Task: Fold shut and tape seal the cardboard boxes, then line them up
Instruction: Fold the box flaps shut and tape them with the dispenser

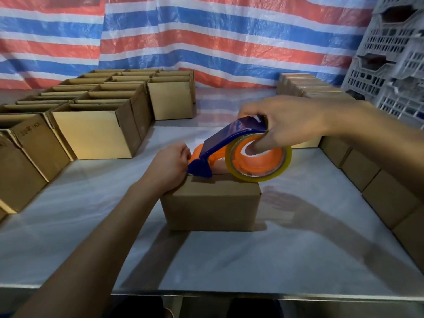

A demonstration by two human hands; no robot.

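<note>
Box (211, 203) sits shut on the desk (252, 260). My left hand (168, 166) grips its left top edge; my right hand (286, 120) grips the tape dispenser (229, 143) on top. I should pull straight along the seam, pressing down.

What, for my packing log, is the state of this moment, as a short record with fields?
box in work: small brown cardboard box, flaps closed, on the grey table
tool: blue and orange tape dispenser with clear tape roll, front end on the box top
right hand: grips the dispenser
left hand: holds the box's top left edge
left of table: open-topped cardboard boxes
right edge: row of closed cardboard boxes
</note>
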